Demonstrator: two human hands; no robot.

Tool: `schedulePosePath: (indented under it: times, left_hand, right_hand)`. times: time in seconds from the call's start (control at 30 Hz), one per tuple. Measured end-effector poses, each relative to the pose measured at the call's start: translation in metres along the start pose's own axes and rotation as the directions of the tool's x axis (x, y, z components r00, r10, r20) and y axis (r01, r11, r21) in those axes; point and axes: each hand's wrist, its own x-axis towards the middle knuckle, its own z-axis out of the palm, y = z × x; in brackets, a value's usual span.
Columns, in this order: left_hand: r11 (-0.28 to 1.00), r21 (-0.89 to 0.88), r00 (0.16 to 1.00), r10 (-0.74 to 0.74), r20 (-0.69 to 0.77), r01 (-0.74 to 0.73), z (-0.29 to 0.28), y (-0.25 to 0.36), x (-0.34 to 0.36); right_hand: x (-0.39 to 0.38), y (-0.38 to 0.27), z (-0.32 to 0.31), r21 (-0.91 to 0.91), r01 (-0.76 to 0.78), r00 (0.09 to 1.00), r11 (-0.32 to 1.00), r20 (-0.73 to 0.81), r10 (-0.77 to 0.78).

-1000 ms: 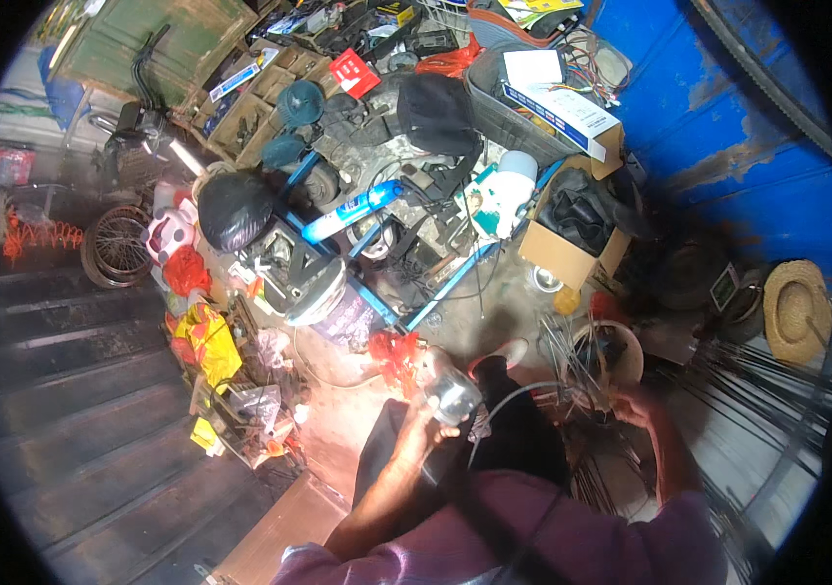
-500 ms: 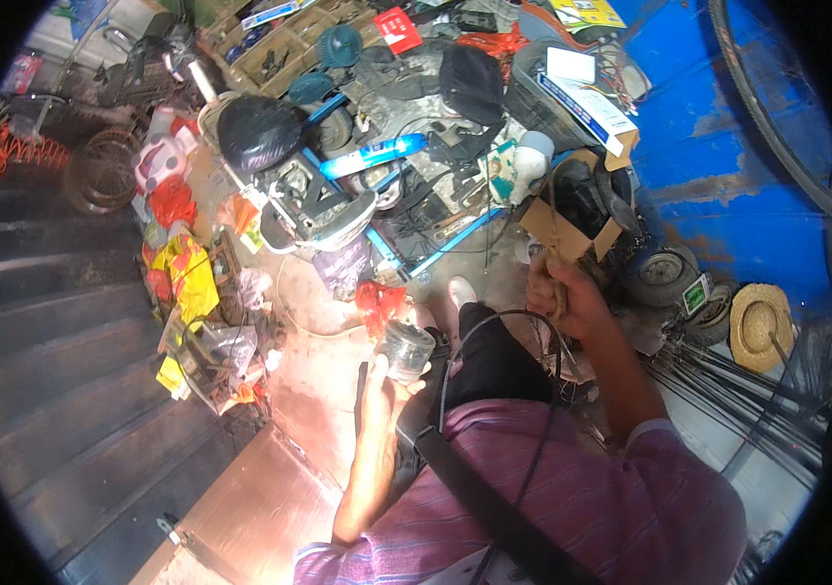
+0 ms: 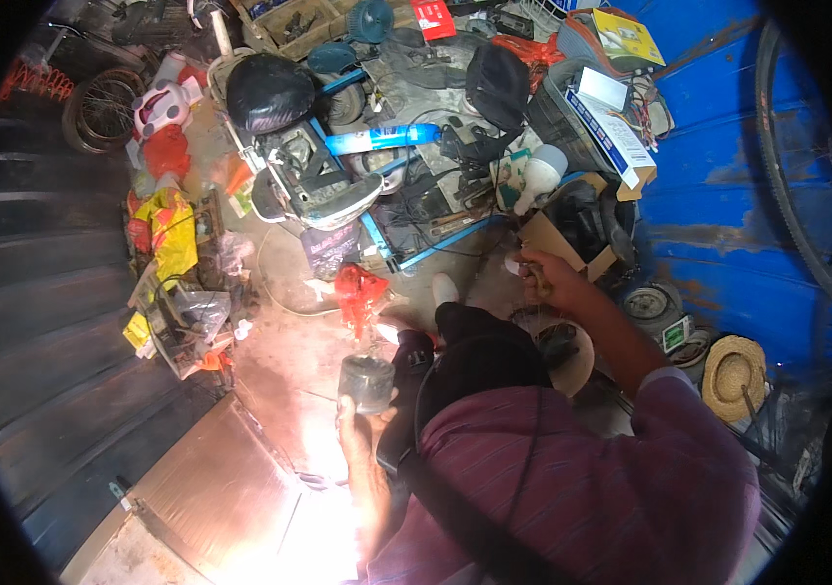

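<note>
While the left hand (image 3: pixel 365 434) grips the clear jar (image 3: pixel 367 383) low down, beside the left leg (image 3: pixel 414 366), a slackened hold could drop it; what the curled right hand (image 3: pixel 554 280) holds, I cannot tell.

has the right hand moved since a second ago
Yes, the right hand has moved up the picture and leftward, and now appears close beside the cardboard box.

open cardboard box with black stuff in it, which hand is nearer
Right. The right hand is near the cardboard box, just below it in the picture; the left hand, with a clear container, is farther off, down and to the left.
</note>
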Motion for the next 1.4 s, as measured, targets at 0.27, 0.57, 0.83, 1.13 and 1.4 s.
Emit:
schedulePosePath:
  times: [0.27, 0.57, 0.83, 1.13, 1.4]
  left_hand:
    - [0.994, -0.099, 0.975, 0.018, -0.224, -0.041, -0.037, -0.010, -0.015]
    - [0.998, 0.020, 0.960, -0.051, -0.275, 0.059, -0.095, -0.030, -0.001]
    - [0.999, -0.045, 0.969, -0.038, -0.243, 0.028, -0.082, -0.031, 0.004]
    - [0.999, 0.006, 0.966, -0.043, -0.255, 0.046, -0.081, -0.028, 0.004]
    - [0.990, -0.141, 0.963, -0.050, -0.265, 0.013, -0.057, -0.034, 0.001]
  right_hand:
    - [0.198, 0.015, -0.080, -0.521, -0.065, 0.965, 0.851, -0.248, -0.079]
    - [0.255, -0.026, -0.040, -0.308, -0.074, 0.920, 0.948, -0.388, -0.054]
    - [0.218, -0.061, -0.030, -0.275, 0.012, 0.880, 0.961, -0.454, -0.141]
    - [0.194, -0.090, -0.045, -0.373, 0.031, 0.880, 0.927, -0.430, -0.203]
    - [0.204, -0.109, -0.053, -0.380, -0.019, 0.908, 0.925, -0.394, -0.143]
